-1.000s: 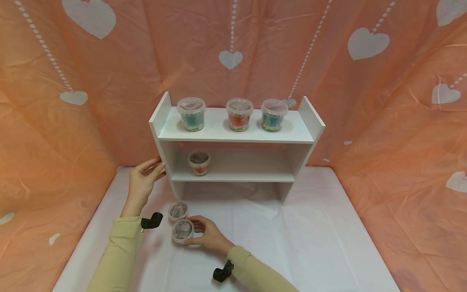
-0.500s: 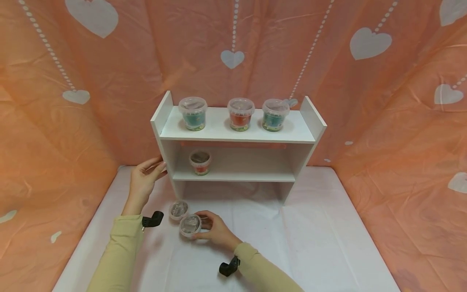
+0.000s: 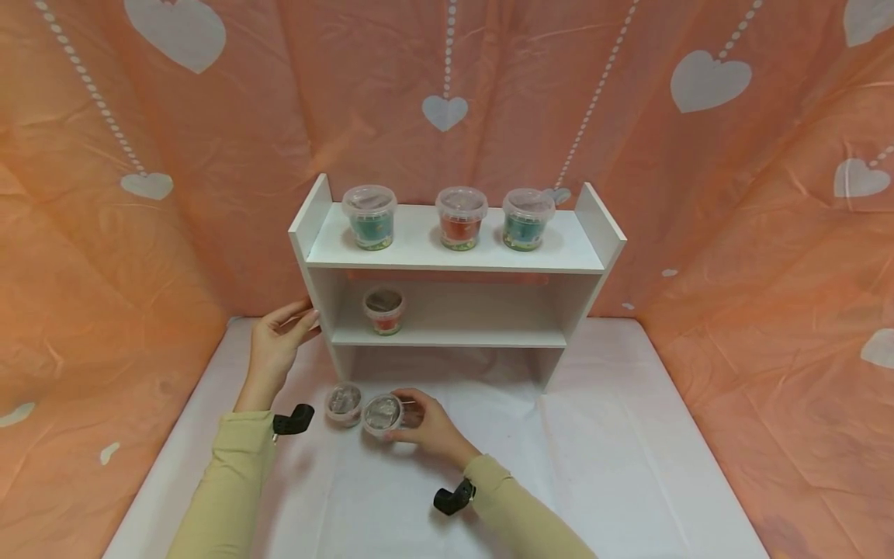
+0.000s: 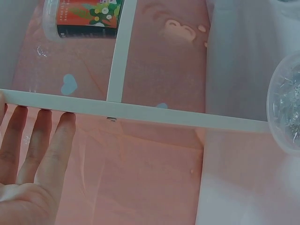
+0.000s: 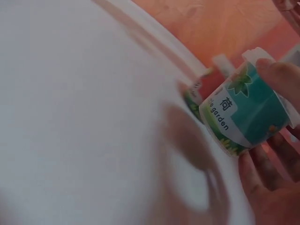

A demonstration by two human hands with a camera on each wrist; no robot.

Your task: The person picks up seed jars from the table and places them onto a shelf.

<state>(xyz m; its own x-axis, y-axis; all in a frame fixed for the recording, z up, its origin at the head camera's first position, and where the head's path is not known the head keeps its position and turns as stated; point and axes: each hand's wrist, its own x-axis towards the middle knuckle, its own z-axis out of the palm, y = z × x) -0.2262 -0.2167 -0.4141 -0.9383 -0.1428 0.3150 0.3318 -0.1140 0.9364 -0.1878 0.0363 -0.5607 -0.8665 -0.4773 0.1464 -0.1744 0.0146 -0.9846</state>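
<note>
1. Orange backdrop [image 3: 363,101] with pale hearts: far, left and right sides.
2. White table [image 3: 628,442] below.
3. White shelf unit [image 3: 475,310]: stands at far part of table, 2 boards.
4. Left hand [image 3: 274,353]: left of shelf unit, fingers straight and spread, fingertips touching its left side panel.
5. Right hand [image 3: 434,427]: near side of shelf unit, thumb and fingers pinching teal tub.
6. Top board, left to right, 3 lidded tubs: left teal tub [image 3: 370,225], red tub [image 3: 460,225], right teal tub [image 3: 524,227].
7. Held teal tub [image 5: 258,105]: in right hand, near side of shelf unit; can't tell if base touches table.
8. Table tub [image 3: 344,404]: just left of held teal tub, red label.
9. Lower-board tub [image 3: 384,310]: red, left end.
</note>
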